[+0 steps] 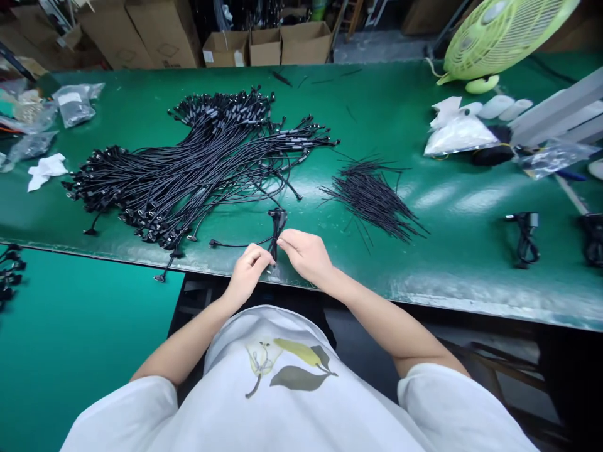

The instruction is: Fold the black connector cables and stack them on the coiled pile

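Note:
Both my hands meet at the near edge of the green table (pixel 424 207). My left hand (pixel 247 271) and my right hand (pixel 306 254) pinch a folded black cable (pixel 277 226) between their fingertips; its loop stands up just beyond them and one end trails left along the table. A large heap of similar black cables with connectors (pixel 198 163) lies beyond and to the left. A small pile of thin black ties (pixel 372 194) lies to the right of my hands.
Clear plastic bags (pixel 75 103) and white paper sit at the far left. A green fan (pixel 499 34), white bags (pixel 459 132) and bundled cables (pixel 525 235) are at the right. Cardboard boxes (pixel 268 44) stand behind the table. A second green surface (pixel 70 339) is at lower left.

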Demonstrator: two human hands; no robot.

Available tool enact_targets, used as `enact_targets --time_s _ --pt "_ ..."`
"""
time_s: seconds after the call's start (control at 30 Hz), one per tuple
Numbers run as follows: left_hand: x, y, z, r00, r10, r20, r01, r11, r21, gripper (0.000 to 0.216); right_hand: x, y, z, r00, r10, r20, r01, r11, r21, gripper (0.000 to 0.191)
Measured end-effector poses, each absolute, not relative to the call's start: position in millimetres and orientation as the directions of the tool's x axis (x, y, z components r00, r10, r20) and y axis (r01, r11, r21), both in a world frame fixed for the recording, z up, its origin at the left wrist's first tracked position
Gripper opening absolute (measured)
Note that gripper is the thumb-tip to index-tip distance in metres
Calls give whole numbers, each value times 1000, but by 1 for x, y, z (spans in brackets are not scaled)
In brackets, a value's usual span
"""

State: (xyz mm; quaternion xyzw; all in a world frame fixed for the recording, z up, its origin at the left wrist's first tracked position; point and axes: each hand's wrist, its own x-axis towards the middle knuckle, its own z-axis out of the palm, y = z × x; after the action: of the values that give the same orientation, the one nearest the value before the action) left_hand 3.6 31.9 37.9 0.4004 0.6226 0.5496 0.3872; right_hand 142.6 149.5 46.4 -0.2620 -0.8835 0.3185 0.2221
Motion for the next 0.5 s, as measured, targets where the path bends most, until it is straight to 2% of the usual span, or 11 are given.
enact_targets --time_s 0.07,0.17,0.23,0.3,0.43,0.5 --pt "9 35 26 -442 896 -44 32 64 997 29 143 148 45 -741 632 227 256 578 -775 32" --pt "14 40 22 -271 962 -27 93 54 994 42 145 145 37 -738 656 158 156 393 -906 37" --pt "20 42 24 -200 980 -3 187 41 981 45 147 145 32 -743 664 81 159 293 -943 41" --pt "30 44 25 -202 979 29 269 27 963 47 151 145 31 -711 700 63 245 331 -911 42" --pt "52 55 18 -143 983 119 455 -42 889 51 161 131 41 -611 775 162 502 537 -678 32" --pt "62 61 14 -73 986 150 580 -81 811 56 167 123 44 -620 779 89 561 520 -644 34"
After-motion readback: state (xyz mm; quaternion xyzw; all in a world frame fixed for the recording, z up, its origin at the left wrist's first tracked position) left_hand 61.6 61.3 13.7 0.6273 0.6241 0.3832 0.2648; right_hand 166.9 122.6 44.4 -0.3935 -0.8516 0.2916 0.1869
